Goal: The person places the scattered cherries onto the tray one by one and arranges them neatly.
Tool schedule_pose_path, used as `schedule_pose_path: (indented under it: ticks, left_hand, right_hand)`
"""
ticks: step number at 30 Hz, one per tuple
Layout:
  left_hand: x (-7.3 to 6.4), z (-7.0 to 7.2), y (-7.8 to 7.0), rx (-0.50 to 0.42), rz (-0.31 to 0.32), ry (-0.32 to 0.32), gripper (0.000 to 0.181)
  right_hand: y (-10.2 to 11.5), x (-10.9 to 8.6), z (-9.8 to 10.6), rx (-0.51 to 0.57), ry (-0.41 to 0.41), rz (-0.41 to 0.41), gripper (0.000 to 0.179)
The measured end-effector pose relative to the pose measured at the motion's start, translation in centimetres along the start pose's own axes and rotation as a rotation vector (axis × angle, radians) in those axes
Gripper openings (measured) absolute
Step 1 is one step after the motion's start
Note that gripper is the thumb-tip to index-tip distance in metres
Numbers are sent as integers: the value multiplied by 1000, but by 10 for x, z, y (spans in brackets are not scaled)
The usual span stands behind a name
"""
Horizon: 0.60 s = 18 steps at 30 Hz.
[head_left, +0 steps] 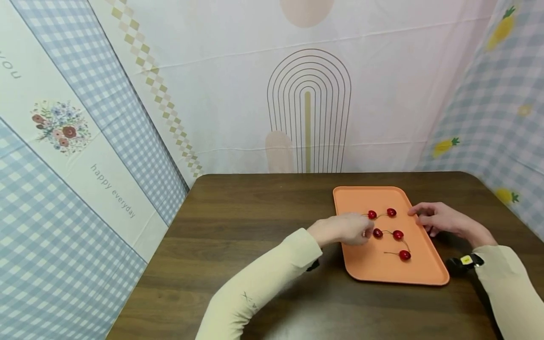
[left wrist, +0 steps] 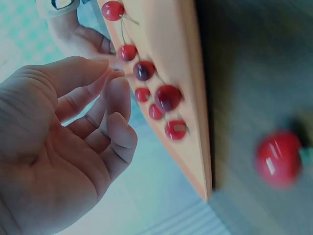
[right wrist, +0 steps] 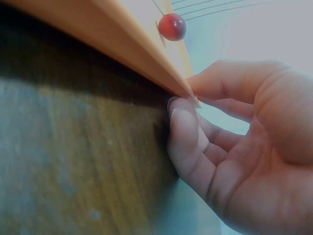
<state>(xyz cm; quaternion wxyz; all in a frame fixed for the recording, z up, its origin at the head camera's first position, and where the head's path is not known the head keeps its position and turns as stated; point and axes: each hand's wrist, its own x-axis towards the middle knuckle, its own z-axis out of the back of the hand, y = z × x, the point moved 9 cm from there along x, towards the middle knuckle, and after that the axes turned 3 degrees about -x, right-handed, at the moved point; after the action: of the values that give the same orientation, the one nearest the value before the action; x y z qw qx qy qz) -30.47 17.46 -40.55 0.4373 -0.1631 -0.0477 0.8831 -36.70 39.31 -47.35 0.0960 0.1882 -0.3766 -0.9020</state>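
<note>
An orange tray (head_left: pixel 352 269) carries several red cherries (head_left: pixel 405 255) with thin stems. My left hand (head_left: pixel 350 229) is over the tray's left side, close beside a cherry (head_left: pixel 378 233). In the left wrist view its fingers (left wrist: pixel 120 90) are curled, thumb tip close to index fingertip; I cannot tell whether a stem is between them. At the tray's right edge, my right hand (head_left: pixel 446 221) holds the rim. Its fingers curl around that edge in the right wrist view, near one cherry (right wrist: pixel 172 27).
One more cherry (left wrist: pixel 279 159) sits on the wooden table (head_left: pixel 238 226) beside the tray, hidden from the head view. Behind the table hangs a patterned cloth (head_left: pixel 238 94); checked cloth (head_left: pixel 38 198) covers the left side. A black strap (head_left: pixel 465 261) is on the right wrist.
</note>
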Motion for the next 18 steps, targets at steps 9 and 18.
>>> schedule_pose_path:
  ticks: [9, 18]
  left_hand:
    - [-35, 11, 31, 5, 48, -42, 4]
    - [-70, 1, 46, 11, 95, -60, 16]
  right_hand:
    - [-1, -2, -1, 6, -2, 2, 40]
    - [4, -3, -1, 8, -4, 1, 41]
